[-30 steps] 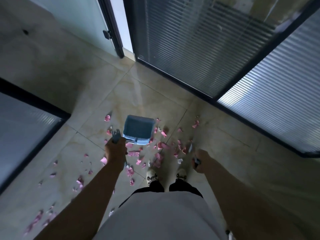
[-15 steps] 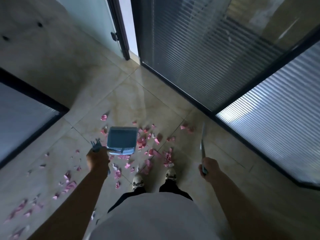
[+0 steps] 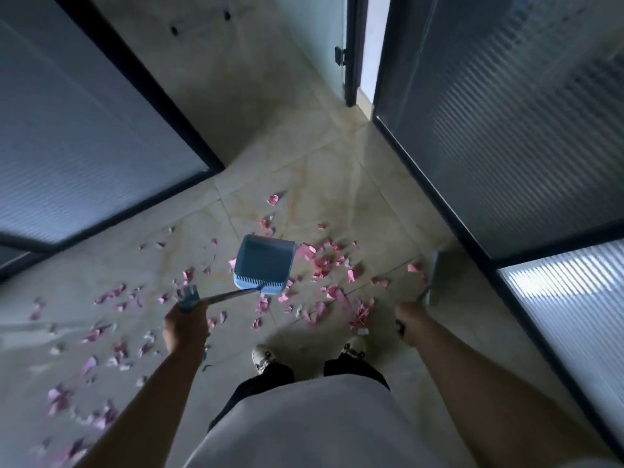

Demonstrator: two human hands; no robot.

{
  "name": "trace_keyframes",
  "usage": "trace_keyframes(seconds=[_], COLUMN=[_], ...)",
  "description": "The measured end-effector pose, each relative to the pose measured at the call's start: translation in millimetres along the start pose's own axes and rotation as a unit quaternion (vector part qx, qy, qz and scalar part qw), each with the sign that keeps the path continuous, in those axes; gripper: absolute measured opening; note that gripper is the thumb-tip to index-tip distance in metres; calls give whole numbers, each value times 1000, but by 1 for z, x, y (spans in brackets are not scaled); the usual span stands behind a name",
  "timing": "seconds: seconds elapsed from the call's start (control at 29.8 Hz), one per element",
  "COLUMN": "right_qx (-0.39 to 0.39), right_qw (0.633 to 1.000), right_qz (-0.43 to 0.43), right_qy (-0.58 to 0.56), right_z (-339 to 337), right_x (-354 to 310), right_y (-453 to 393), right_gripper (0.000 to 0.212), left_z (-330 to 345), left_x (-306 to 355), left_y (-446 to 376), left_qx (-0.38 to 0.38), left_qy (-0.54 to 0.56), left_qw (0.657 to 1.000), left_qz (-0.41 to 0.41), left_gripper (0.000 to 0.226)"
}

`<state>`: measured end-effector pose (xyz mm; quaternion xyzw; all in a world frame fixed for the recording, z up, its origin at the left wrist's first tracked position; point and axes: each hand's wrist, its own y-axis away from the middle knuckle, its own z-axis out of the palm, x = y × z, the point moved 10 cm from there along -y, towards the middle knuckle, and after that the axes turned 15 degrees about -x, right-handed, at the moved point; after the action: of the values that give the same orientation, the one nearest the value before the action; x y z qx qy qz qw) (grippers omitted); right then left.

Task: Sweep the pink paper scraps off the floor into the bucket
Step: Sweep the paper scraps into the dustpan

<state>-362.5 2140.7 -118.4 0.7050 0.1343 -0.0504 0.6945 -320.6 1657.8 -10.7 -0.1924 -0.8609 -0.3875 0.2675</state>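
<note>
Dozens of pink paper scraps (image 3: pixel 324 261) lie scattered over the beige tiled floor (image 3: pixel 304 157) ahead of me and off to my left; the thickest patch sits just beyond my feet and to the right of the bucket, with a looser trail running near and left towards the bottom corner; my left hand (image 3: pixel 186 327) is curled tight round the grey handle (image 3: pixel 223 296) of the blue-grey bucket (image 3: pixel 264 264), a long-handled dustpan sort of thing; its open box hangs in the middle of the view, over the scraps, comb teeth along its near edge; whether it touches the floor I cannot tell; my right hand (image 3: pixel 408 323) is closed round a dark grip, and from it the broom (image 3: pixel 434 280) reaches away to the right, its pale head blurred near the dark frame of the ribbed glass partition (image 3: pixel 506 136); scraps lie just beside that broom head on its left; my two light shoes (image 3: pixel 263 356) stand side by side on the tiles below the bucket, dark trousers above them, my pale shirt filling the near edge; on the left another frosted glass panel (image 3: pixel 84 130) in a black frame; far off, a narrow door gap (image 3: pixel 366 45) shows bright between dark posts.
</note>
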Motion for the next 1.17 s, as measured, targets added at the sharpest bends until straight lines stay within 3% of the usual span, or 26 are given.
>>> trace_keyframes(seconds=[0.1, 0.37, 0.44, 0.47, 0.5, 0.57, 0.74, 0.91, 1.07, 1.17], right_qx=[-7, 15, -9, -15, -18, -8, 28, 38, 31, 2], right_qw=[998, 967, 954, 950, 947, 940, 949, 939, 889, 847], right_qz=[-2, -9, -17, -19, -25, -25, -11, -29, -31, -29], right_qy=[67, 254, 298, 311, 318, 340, 314, 341, 455, 531], right_z=[41, 112, 134, 143, 149, 157, 140, 104, 67, 46], right_x=[-8, 8, 16, 21, 23, 30, 40, 26, -11, -14], right_y=[7, 7, 16, 25, 36, 43, 53, 54, 36, 21], right_gripper=[19, 52, 40, 22, 20, 37, 33, 43, 42, 25], left_z=[-28, -88, -99, -104, -107, -115, -121, -113, -91, -61], left_x=[-24, -92, -108, -116, -123, -133, -149, -171, -200, -213], left_y=[7, -9, -15, -18, -21, -25, -26, 3, 51, 100], left_qx=[22, 23, 16, 9, 0, -10, -23, 2, 50, 66], left_qy=[3, -16, -25, -33, -42, -42, -28, -11, 8, -5], left_qw=[1000, 999, 998, 998, 998, 998, 997, 996, 992, 990], left_qz=[-18, -44, -48, -50, -52, -56, -63, -84, -114, -127], left_gripper=[13, 21, 26, 26, 23, 19, 17, 17, 24, 21])
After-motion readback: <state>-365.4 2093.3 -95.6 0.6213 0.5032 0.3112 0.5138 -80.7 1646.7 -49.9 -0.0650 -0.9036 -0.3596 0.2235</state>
